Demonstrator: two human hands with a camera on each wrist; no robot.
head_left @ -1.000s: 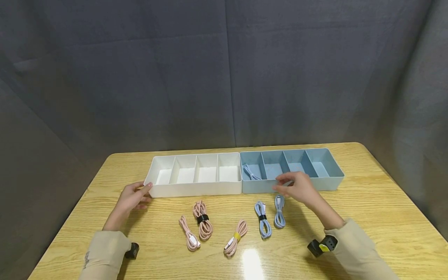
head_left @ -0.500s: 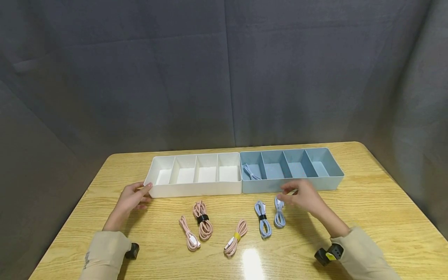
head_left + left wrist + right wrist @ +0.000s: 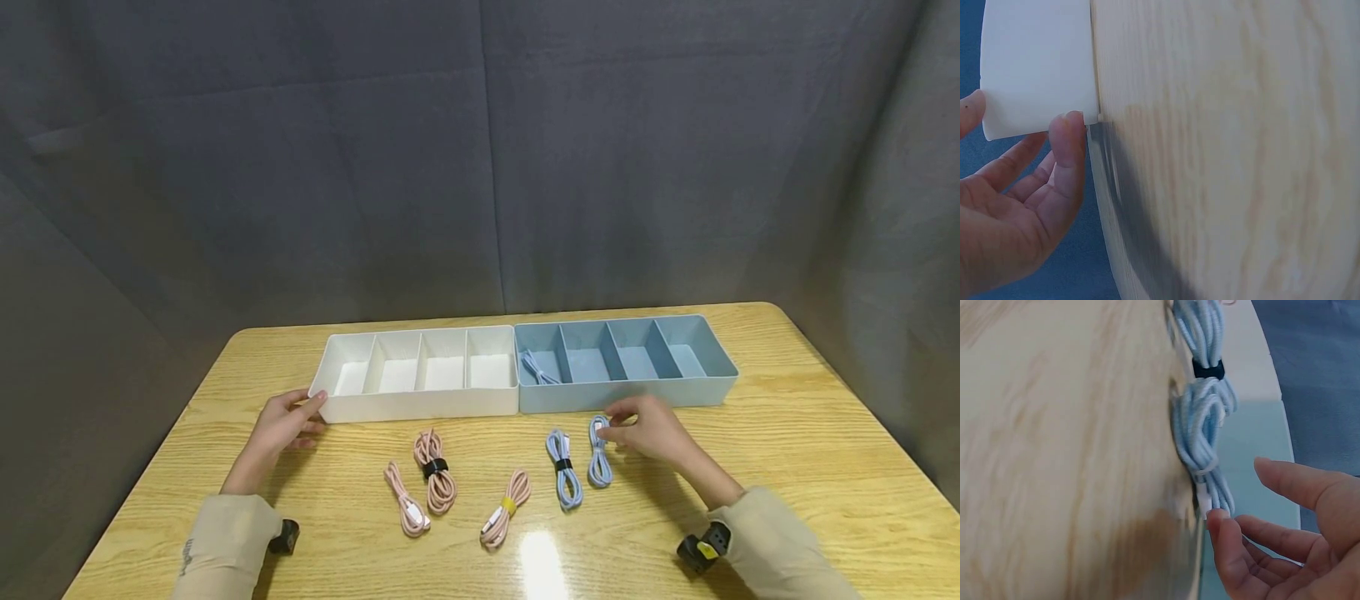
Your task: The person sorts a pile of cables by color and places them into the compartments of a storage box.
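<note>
In the head view, my left hand (image 3: 283, 427) rests against the left end of a white divided box (image 3: 420, 407), thumb at its front corner. The left wrist view shows fingertips touching this white box (image 3: 1038, 69). My right hand (image 3: 651, 427) is just in front of the blue divided box (image 3: 630, 396), at the far end of a coiled light-blue USB cable (image 3: 599, 467). In the right wrist view, one fingertip meets the end of this cable (image 3: 1197, 434), while thumb and fingers stay apart. A second blue cable (image 3: 564, 473) with a black strap lies beside it.
Pink coiled cables lie nearer: one with a white plug (image 3: 408, 510), one black-strapped (image 3: 435, 475), one yellow-strapped (image 3: 506, 510). A blue cable (image 3: 537, 369) sits in the blue box's leftmost compartment. The boxes stand end to end on the wooden table (image 3: 337, 558), before a dark curtain (image 3: 480, 167).
My right hand has come down from the blue box's front rim to the end of the blue cable in front of it. The left hand stays at the white box.
</note>
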